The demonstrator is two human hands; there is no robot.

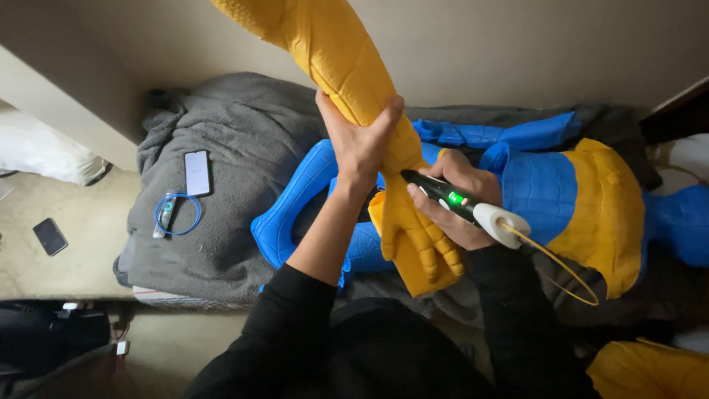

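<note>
While left hand point(360, 140) grips ribbed yellow arm point(347, 55), right hand point(458, 196) holds pen point(461, 203).

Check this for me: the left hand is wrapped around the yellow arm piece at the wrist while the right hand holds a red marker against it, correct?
Not quite. In the head view the right hand holds a black and white pen-shaped tool with a green light and a yellow strand at its rear, not a red marker. The left hand does grip the yellow arm piece at the wrist.

Yellow printed arm point(347, 59) upright, gloved fingers downward, black-white 3D pen point(461, 203) against wrist
</note>
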